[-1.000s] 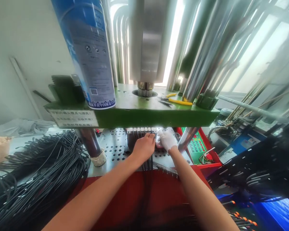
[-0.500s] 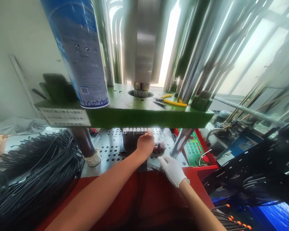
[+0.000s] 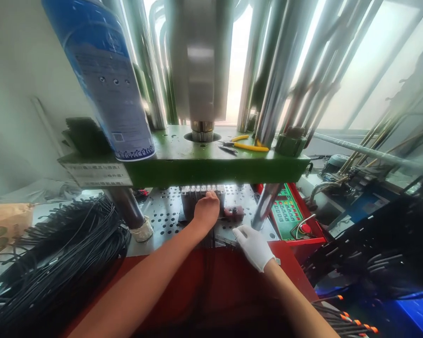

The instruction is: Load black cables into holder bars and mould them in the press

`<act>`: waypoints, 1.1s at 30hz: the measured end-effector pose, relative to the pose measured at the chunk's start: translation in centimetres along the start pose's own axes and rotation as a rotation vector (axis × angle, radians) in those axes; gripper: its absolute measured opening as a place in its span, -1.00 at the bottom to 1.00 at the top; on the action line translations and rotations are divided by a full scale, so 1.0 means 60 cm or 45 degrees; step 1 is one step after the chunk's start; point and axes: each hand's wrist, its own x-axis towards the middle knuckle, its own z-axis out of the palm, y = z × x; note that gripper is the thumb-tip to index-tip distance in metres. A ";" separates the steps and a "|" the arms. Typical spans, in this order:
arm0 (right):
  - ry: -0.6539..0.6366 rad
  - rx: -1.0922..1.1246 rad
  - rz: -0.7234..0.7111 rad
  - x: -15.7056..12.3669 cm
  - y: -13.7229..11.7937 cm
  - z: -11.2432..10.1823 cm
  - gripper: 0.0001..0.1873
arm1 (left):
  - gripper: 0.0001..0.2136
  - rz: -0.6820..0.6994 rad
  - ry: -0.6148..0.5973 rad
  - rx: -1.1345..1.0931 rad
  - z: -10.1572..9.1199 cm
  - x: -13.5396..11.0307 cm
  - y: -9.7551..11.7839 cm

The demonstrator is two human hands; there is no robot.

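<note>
My left hand (image 3: 206, 212), bare, is closed with its fingertips at the top edge of a dark metal mould block (image 3: 190, 205), which has a row of pale slots along its top. Whatever the fingers pinch is hidden behind the hand. My right hand (image 3: 254, 248) wears a white glove and is lower and to the right, fingers drawn together. Beside its fingertips lies a thin dark metal tool (image 3: 226, 241), partly covered by the hand. Dark cables (image 3: 207, 267) hang below the block. A reddish-brown clamp piece (image 3: 234, 213) sits right of the block on the perforated metal plate (image 3: 164, 225).
Above my hands spans a green press plate (image 3: 211, 171) carrying a blue spray can (image 3: 116, 94) and yellow-handled pliers (image 3: 250, 147). Steel columns (image 3: 127, 206) flank the work area. Black cables (image 3: 74, 249) are heaped at left; a green control panel (image 3: 287, 206) stands at right.
My left hand has shifted slightly left along the top of the mould block. The right hand has barely moved. The camera view has turned a little.
</note>
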 end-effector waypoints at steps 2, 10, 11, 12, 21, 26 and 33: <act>-0.003 -0.004 -0.006 -0.001 -0.001 0.000 -0.68 | -0.75 0.004 0.001 -0.003 0.003 0.005 0.000; -0.015 0.007 -0.015 -0.004 -0.006 -0.003 -0.65 | -0.74 -0.048 0.018 -0.005 -0.002 -0.004 -0.017; -0.017 0.010 -0.014 -0.004 -0.006 -0.003 -0.65 | -0.72 -0.051 0.016 -0.006 0.000 -0.007 -0.019; -0.020 0.012 -0.011 -0.004 -0.005 -0.003 -0.64 | -0.71 -0.049 0.013 -0.009 0.001 -0.009 -0.021; -0.049 0.022 0.031 -0.004 -0.001 -0.005 -0.60 | -0.77 -0.064 0.005 -0.034 -0.009 -0.003 -0.038; -0.059 0.022 0.044 -0.005 -0.003 -0.007 -0.60 | -0.72 -0.109 0.019 -0.009 0.000 -0.015 -0.047; -0.062 0.020 0.039 -0.005 0.000 -0.006 -0.61 | -0.79 -0.086 0.025 -0.004 -0.006 -0.005 -0.067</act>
